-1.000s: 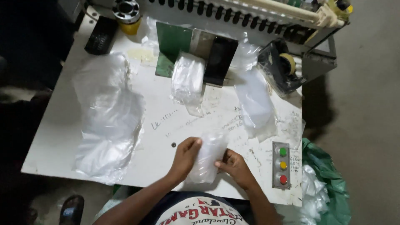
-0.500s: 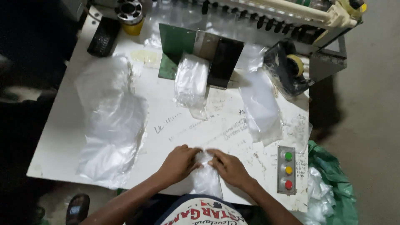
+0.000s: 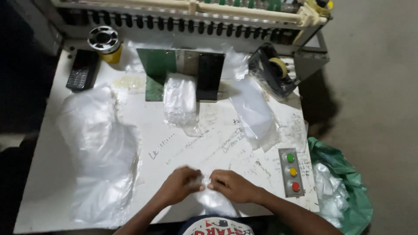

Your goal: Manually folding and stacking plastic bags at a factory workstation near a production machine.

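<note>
My left hand [image 3: 179, 185] and my right hand [image 3: 232, 186] meet at the near edge of the white table [image 3: 183, 148]. Both pinch the top of a small clear plastic packet [image 3: 212, 201], which hangs down over the table's edge toward my lap. A filled clear packet [image 3: 179, 101] lies farther back, in front of a green and black upright guide [image 3: 183, 74]. Another clear bag [image 3: 254, 114] lies to its right.
A big heap of clear plastic bags [image 3: 99, 152] covers the table's left side. A dark phone [image 3: 81, 69] and a yellow-based roll [image 3: 104, 42] sit at the back left, a tape dispenser [image 3: 273, 74] at the back right. A three-button panel [image 3: 292, 172] is at right, a green sack [image 3: 339, 187] below it.
My hands have drawn together and moved nearer the table's edge. The packet, earlier held flat on the table, now hangs below my fingers.
</note>
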